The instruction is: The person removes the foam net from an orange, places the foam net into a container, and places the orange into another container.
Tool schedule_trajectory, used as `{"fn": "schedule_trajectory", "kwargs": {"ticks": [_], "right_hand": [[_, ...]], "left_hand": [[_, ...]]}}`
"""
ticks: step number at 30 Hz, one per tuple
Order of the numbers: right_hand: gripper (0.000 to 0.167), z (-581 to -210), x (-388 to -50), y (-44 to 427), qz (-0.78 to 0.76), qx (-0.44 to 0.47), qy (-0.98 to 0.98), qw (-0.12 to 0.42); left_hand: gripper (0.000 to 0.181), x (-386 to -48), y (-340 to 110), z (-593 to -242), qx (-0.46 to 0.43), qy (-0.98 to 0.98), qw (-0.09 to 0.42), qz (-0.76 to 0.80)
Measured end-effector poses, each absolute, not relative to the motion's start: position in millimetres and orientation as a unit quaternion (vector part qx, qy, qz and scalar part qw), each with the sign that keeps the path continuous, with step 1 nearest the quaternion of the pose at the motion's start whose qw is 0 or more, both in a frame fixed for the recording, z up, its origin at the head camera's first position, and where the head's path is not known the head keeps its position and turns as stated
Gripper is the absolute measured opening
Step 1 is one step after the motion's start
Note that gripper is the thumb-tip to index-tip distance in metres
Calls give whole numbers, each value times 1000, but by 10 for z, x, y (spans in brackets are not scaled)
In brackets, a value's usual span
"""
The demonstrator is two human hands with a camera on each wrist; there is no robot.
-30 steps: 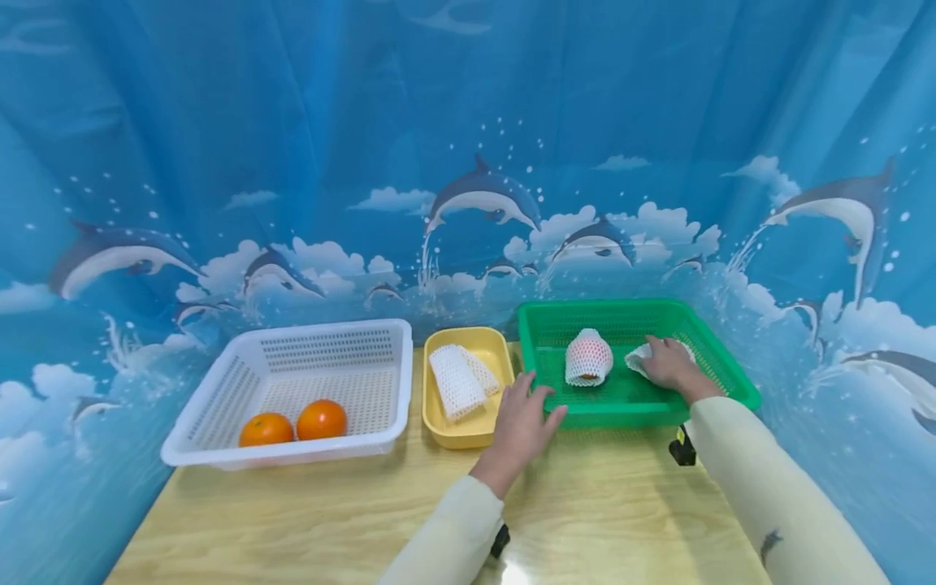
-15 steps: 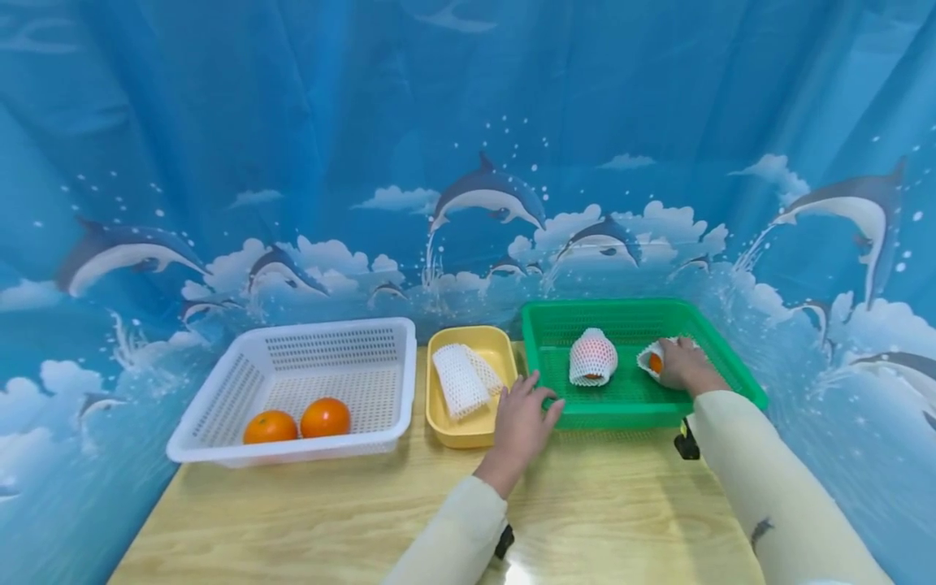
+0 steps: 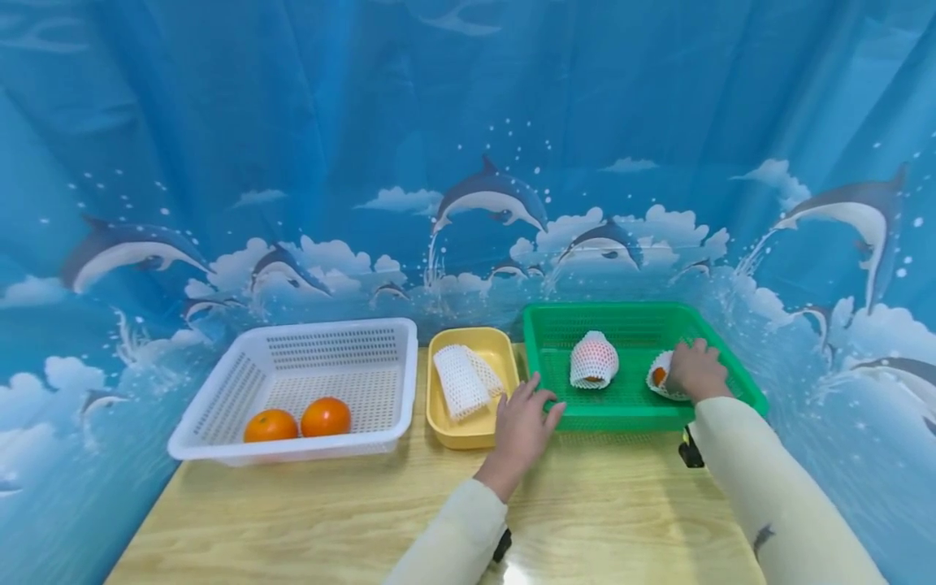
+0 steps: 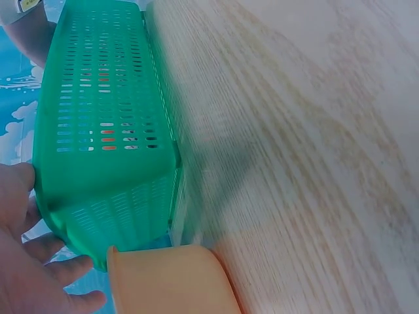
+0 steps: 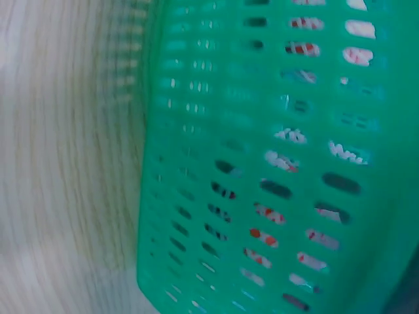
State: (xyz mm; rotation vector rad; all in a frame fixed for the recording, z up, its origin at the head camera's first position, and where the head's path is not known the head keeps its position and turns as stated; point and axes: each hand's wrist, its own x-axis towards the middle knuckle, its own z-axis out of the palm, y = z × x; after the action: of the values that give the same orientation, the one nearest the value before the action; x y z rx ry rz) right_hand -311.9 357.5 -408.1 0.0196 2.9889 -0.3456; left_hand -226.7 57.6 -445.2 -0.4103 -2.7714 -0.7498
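Observation:
Inside the green basket (image 3: 578, 421), my right hand (image 3: 698, 372) is at the right side of an orange (image 3: 660, 376) in a white foam net (image 3: 669, 393). That hand hides part of the net, and its fingertips cannot be made out. A second netted fruit (image 3: 594, 360) sits to the left in the same basket. My left hand (image 3: 521, 431) has its fingers extended at the basket's near left corner, over the yellow tray's right edge. In the left wrist view its fingers (image 4: 69, 269) lie along the green rim; whether they press on it is unclear.
The yellow tray (image 3: 468, 439) holds white foam nets (image 3: 461, 382). A white basket (image 3: 292, 449) with two bare oranges (image 3: 325, 417) stands at the left. All stand on a wooden table (image 3: 329, 520) before a blue dolphin curtain (image 3: 366, 122).
The netted orange under my right hand has turned and shifted slightly right, and more of its net shows. My right hand has moved right too. The left hand has hardly moved.

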Motion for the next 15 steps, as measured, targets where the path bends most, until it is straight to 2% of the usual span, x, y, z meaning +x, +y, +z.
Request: {"fn": "schedule_trajectory", "kwargs": {"ticks": [6,15], "right_hand": [[57,-4089,-3043,3517,-119,-20,991,61],[68,-4157,-2960,3518,-142,-8,988,57]], "left_hand": [[32,-2266,587,-4471,-141,-946,126,-264],[30,-2258,589,-4482,-137,-944,130,-272]]}}
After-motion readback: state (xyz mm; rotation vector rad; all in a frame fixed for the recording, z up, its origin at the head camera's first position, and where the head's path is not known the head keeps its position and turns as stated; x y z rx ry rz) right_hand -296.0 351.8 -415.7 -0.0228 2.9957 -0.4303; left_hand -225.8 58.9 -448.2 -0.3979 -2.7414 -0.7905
